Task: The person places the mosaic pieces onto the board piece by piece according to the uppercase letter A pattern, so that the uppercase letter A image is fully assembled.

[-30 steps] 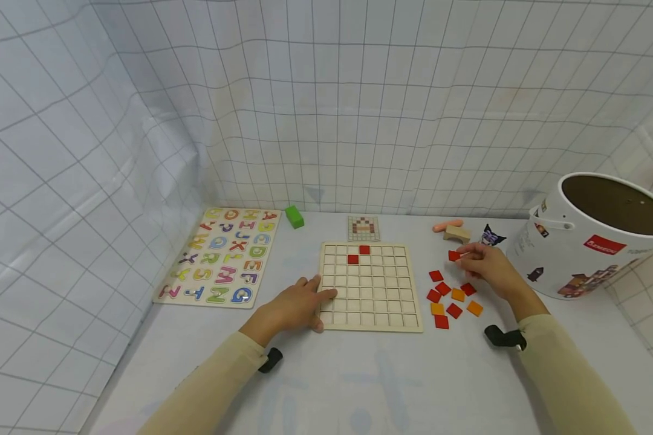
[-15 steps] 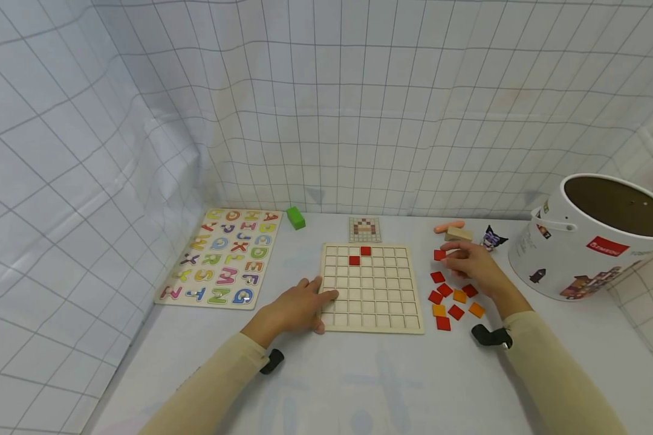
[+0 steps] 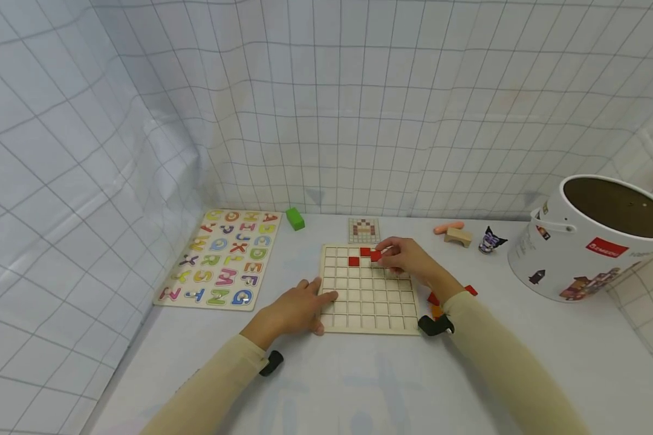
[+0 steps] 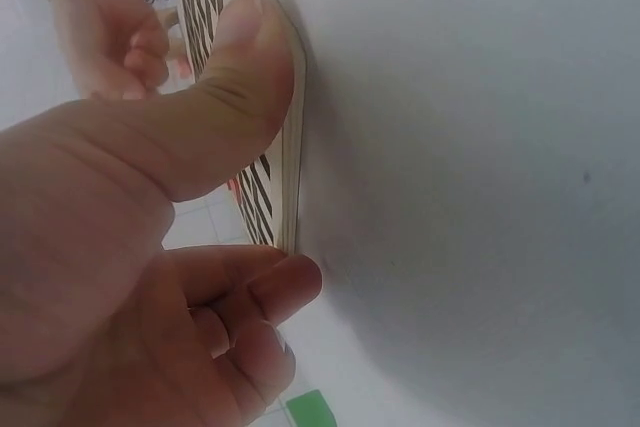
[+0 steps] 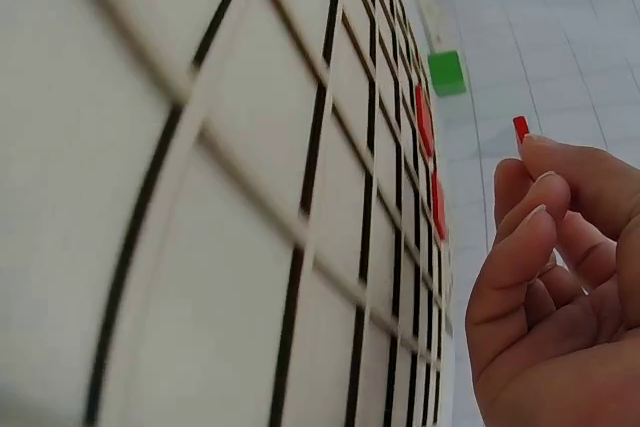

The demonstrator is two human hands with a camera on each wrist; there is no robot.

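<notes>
A pale wooden grid board lies flat on the table. Two red square tiles sit in its upper cells, one being a red tile. At the board's left edge rests my left hand, its index finger reaching over the cells and its thumb at the near corner. In the left wrist view the thumb touches the board's rim. Over the upper right of the board, my right hand pinches another red tile between thumb and fingertips. The right wrist view shows this tile held apart from the board.
Right of the board lie loose red and orange tiles, partly hidden by the right forearm. Behind it is a pattern card. A letter puzzle and a green block are left. A wooden arch, figurine and white bucket stand right.
My right hand has carried the red tile leftward from beside the loose tiles to above the board's upper cells. My left hand has stayed at the board's left edge.
</notes>
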